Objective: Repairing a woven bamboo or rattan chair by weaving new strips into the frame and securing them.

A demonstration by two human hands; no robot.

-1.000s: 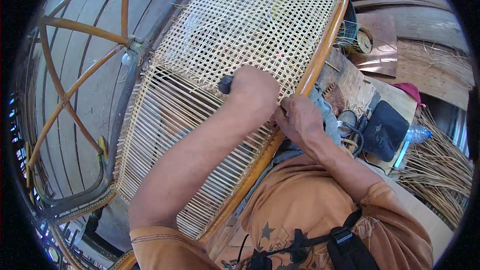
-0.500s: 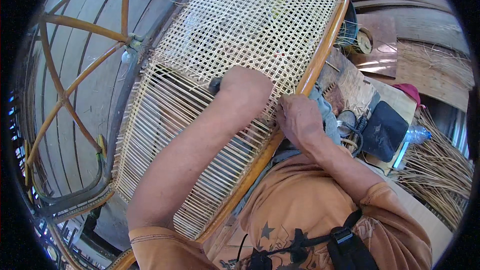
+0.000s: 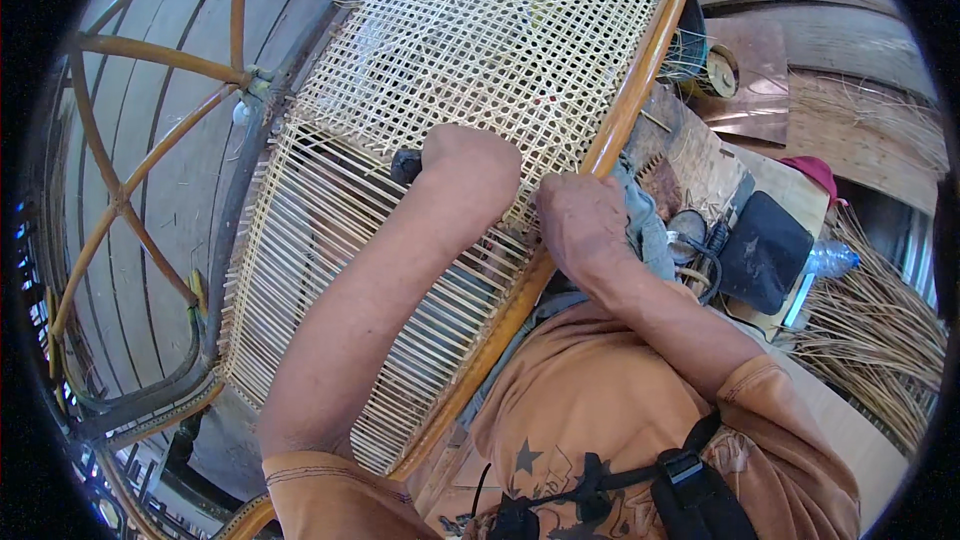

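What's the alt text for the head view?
A person's left hand grips a dark object over a partly woven cane panel; the right hand is at its glossy brown rim. Loose strips lie at right.

No words, numbers or labels can be read. The orange-brown shirt (image 3: 600,370) bears a dark printed star (image 3: 529,456); right of that star runs more dark print (image 3: 592,470), crossed by a black strap (image 3: 640,481), too broken up to read as lettering.
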